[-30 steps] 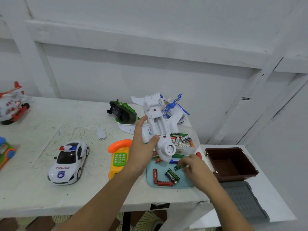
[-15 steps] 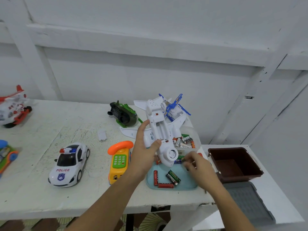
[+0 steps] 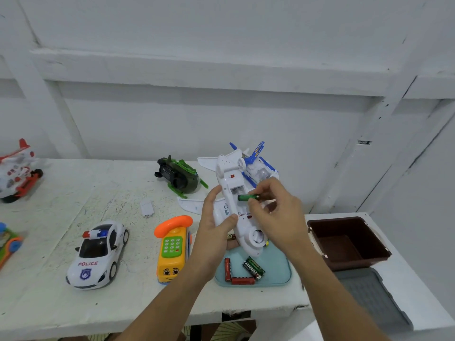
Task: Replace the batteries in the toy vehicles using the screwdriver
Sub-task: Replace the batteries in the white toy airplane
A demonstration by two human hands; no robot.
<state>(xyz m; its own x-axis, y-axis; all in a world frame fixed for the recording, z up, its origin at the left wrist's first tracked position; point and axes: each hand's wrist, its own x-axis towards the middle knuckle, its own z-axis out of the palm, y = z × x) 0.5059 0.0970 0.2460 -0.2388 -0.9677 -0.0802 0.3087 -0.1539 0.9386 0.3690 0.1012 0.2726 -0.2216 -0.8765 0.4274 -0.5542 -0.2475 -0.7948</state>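
Note:
My left hand (image 3: 214, 232) grips a white toy airplane (image 3: 232, 190), belly up and tilted, above the table. Its battery compartment (image 3: 235, 190) is open. My right hand (image 3: 275, 212) pinches a green battery (image 3: 247, 197) and holds it right at that compartment. Below, a light-blue tray (image 3: 278, 271) holds red batteries (image 3: 227, 269) and a green-black battery (image 3: 253, 268). A small white cover (image 3: 147, 208) lies on the table to the left. No screwdriver is visible.
On the white table (image 3: 61, 303) stand a police car (image 3: 97, 252), a yellow-orange toy phone (image 3: 172, 249), a green overturned toy (image 3: 178, 177), a blue-white toy (image 3: 258, 166) and a red-white plane (image 3: 17, 171) far left. A brown bin (image 3: 349, 242) and grey lid (image 3: 371, 296) sit right.
My right hand rose from the tray with a green battery and brought it to the airplane's open compartment. The left hand kept holding the airplane, tilting it slightly.

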